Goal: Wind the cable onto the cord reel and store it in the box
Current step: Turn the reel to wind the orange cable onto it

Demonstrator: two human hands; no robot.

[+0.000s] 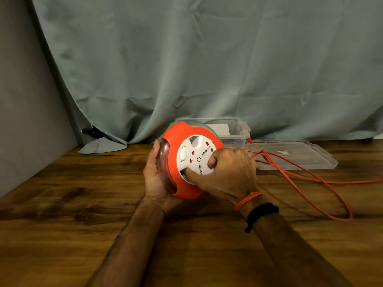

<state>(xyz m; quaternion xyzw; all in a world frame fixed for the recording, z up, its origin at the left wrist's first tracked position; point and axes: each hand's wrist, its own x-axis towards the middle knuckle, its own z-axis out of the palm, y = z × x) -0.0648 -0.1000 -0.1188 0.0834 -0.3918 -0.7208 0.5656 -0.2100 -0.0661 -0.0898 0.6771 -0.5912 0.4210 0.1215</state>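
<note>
An orange cord reel (176,141) with a white socket dial is held tilted above the wooden table, its face turned toward me. My left hand (155,181) cups its left rim and underside. My right hand (226,172) grips the white dial, thumb and fingers pressed into its recesses. The orange cable (310,175) leaves the reel's right side and lies in loose loops across the table to the right, running off the frame edge. Behind the reel stands a clear plastic box (236,131), partly hidden by it.
The box's clear lid (300,156) lies flat on the table (83,193) to the right of the box, under part of the cable. A grey curtain (207,69) hangs behind, and a grey wall closes the left side.
</note>
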